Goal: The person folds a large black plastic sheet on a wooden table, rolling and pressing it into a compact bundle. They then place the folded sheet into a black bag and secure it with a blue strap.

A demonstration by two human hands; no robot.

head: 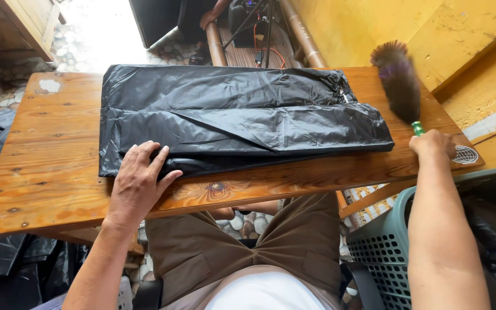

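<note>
A folded black plastic bag (236, 117) lies flat across a wooden table (47, 161). My left hand (138, 181) rests palm down on the bag's near left corner, fingers spread. My right hand (431, 143) is at the table's right edge, closed around the green handle of a dark feather duster (398, 80). The duster's brush points away from me, raised beside the bag's right end.
A green perforated plastic basket (391, 241) stands at my right knee. More black plastic (1, 264) is piled on the floor at the left. Bamboo poles, a tripod and another person's hand (208, 17) are beyond the table. A yellow wall rises at the right.
</note>
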